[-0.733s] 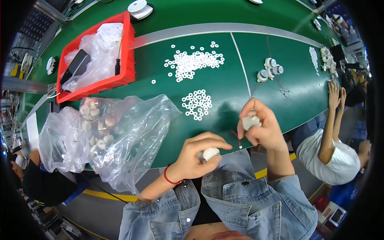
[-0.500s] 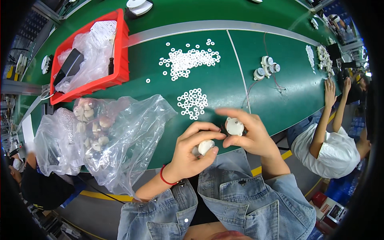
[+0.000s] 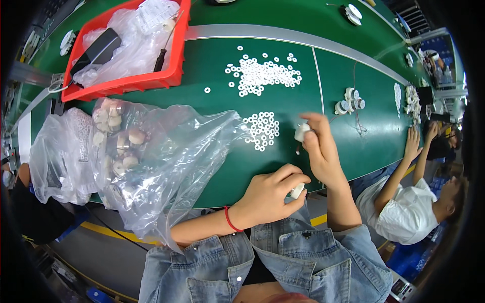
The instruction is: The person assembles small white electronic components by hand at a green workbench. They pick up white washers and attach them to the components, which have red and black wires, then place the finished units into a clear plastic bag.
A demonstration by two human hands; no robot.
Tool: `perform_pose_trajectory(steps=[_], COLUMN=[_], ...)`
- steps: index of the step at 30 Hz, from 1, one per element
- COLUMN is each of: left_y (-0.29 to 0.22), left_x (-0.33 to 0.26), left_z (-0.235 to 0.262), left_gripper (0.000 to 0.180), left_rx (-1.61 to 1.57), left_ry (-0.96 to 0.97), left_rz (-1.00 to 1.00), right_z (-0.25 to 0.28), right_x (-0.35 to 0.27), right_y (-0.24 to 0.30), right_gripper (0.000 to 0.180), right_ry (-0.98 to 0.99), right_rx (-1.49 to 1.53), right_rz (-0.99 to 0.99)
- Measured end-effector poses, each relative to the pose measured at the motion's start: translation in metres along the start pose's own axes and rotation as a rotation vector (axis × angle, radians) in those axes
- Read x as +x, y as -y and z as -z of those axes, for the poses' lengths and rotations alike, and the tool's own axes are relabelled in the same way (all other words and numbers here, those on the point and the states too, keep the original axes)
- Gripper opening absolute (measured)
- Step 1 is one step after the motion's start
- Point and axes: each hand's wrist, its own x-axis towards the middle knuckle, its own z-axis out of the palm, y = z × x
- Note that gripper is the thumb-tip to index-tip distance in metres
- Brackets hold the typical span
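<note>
My left hand [image 3: 269, 198] is closed round a small round white motor [image 3: 297, 190], close to the table's front edge. Its fingers cover most of that motor. Farther forward, my right hand [image 3: 323, 151] pinches another small white motor [image 3: 302, 132] between thumb and fingers, with a short dark piece hanging below. Left of this raised motor lies a small cluster of white ring washers [image 3: 261, 129]. A larger heap of the same white ring washers [image 3: 268, 76] spreads behind it. Several motors with wires [image 3: 349, 102] stand grouped on the right.
A clear plastic bag [image 3: 166, 151] with more motors lies left, touching the small cluster. Behind it stands a red bin [image 3: 126, 87] with plastic film, a dark box and a screwdriver [image 3: 160, 59]. At the right, a co-worker in a white shirt [image 3: 404, 212] rests hands on the table.
My right hand has lifted its motor forward, away from my left hand, and turned it. My left hand has shifted right and still grips its motor. The whole view has also shifted.
</note>
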Motion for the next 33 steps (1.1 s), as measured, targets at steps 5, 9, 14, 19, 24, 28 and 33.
perform_pose_trajectory(steps=[5, 9, 14, 19, 24, 28, 33], left_y=[0.003, 0.004, 0.005, 0.005, 0.006, 0.007, 0.007], left_x=[-0.005, -0.006, -0.006, -0.006, -0.007, -0.007, -0.007], left_z=[0.000, 0.001, 0.001, 0.003, 0.003, 0.004, 0.004], left_gripper=[0.018, 0.019, 0.019, 0.019, 0.018, 0.019, 0.019], left_rx=[-0.035, -0.043, -0.036, -0.039, -0.044, -0.052, -0.053], left_ry=[-0.007, 0.002, 0.029, 0.042, 0.035, 0.037, 0.022], left_rz=[-0.012, -0.019, -0.027, -0.016, -0.019, -0.021, -0.041], right_z=[0.009, 0.011, 0.006, 0.008, -0.001, -0.003, -0.009], right_x=[0.020, 0.021, 0.023, 0.026, 0.032, 0.032, 0.030], right_y=[-0.006, -0.006, -0.014, -0.017, -0.002, -0.004, -0.005], right_gripper=[0.033, 0.032, 0.028, 0.025, 0.026, 0.027, 0.024], right_ry=[0.028, 0.041, 0.035, 0.124, 0.189, 0.217, 0.161], right_rx=[-0.518, -0.566, -0.454, 0.336, 0.626, 0.620, 0.625], right_rz=[0.110, 0.091, 0.004, -0.236, -0.360, -0.383, -0.400])
